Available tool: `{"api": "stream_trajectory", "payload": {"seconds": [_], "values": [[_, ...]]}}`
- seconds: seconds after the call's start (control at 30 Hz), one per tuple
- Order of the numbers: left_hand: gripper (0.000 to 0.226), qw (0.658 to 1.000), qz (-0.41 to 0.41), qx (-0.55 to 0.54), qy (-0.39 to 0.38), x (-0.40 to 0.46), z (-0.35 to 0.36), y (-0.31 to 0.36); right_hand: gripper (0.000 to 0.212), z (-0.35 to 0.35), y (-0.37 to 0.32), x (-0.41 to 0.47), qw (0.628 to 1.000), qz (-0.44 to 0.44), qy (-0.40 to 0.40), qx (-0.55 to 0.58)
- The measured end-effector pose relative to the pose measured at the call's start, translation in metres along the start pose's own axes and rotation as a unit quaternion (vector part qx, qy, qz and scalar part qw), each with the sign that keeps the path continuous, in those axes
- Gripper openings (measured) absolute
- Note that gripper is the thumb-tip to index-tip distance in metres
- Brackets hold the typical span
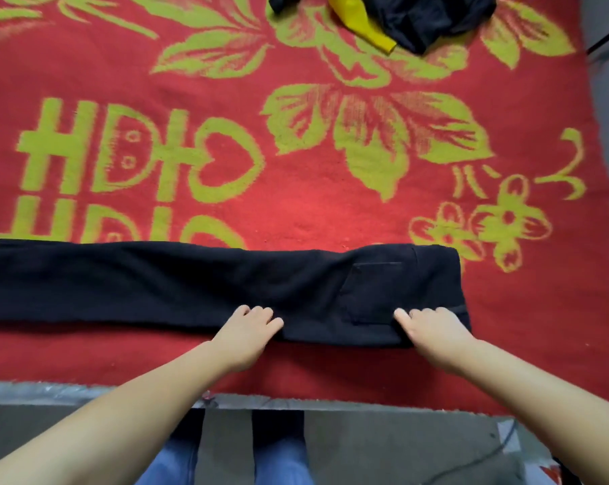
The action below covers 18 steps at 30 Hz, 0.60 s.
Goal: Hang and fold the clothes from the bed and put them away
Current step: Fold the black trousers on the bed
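Head view: our left hand (248, 330) and right hand (430, 329) pinch the near edge of the long black folded trousers (191, 278) with curled fingers, on the red blanket with green flowers (296, 190).

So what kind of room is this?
Probably a bedroom: a red blanket covers what looks like a bed, with black trousers laid flat under both hands and more clothes piled at the far side.
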<state>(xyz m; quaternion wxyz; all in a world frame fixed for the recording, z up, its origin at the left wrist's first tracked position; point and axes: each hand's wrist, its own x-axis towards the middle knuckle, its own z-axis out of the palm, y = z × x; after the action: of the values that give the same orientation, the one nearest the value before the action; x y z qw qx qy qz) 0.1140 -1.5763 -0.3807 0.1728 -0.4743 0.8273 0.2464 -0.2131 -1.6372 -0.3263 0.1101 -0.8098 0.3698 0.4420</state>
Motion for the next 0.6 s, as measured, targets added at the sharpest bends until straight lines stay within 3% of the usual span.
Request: {"api": "stream_trajectory", "payload": {"seconds": [0.07, 0.13, 0.2, 0.27, 0.33, 0.4, 0.5, 0.6], "values": [[0.056, 0.996, -0.024, -0.019, -0.089, -0.002, 0.017, -0.001, 0.058, 0.029, -0.011, 0.005, 0.995, 0.034, -0.063, 0.068], [0.056, 0.994, -0.037, -0.043, -0.088, -0.002, 0.019, -0.002, 0.045, 0.038, -0.007, 0.013, 0.979, 0.107, -0.005, 0.175], [0.051, 0.996, -0.021, -0.082, -0.002, 0.000, 0.010, -0.001, 0.039, 0.035, 0.007, 0.018, 0.923, 0.208, 0.113, 0.305], [0.051, 0.987, -0.010, -0.063, 0.147, 0.005, 0.004, 0.001, 0.046, 0.030, 0.022, 0.024, 0.846, 0.289, 0.206, 0.397], [0.059, 0.973, -0.055, -0.032, 0.223, 0.016, -0.005, 0.004, 0.064, 0.025, 0.030, 0.031, 0.800, 0.322, 0.225, 0.453], [0.066, 0.979, -0.101, -0.032, 0.176, 0.034, -0.017, 0.008, 0.083, 0.023, 0.034, 0.040, 0.754, 0.331, 0.181, 0.537], [0.068, 0.991, -0.131, -0.041, 0.004, 0.066, -0.018, 0.006, 0.095, 0.027, 0.035, 0.056, 0.701, 0.326, 0.107, 0.626], [0.075, 0.983, -0.146, -0.018, -0.105, 0.091, -0.013, 0.000, 0.097, 0.038, 0.041, 0.067, 0.700, 0.353, 0.075, 0.617]]}}
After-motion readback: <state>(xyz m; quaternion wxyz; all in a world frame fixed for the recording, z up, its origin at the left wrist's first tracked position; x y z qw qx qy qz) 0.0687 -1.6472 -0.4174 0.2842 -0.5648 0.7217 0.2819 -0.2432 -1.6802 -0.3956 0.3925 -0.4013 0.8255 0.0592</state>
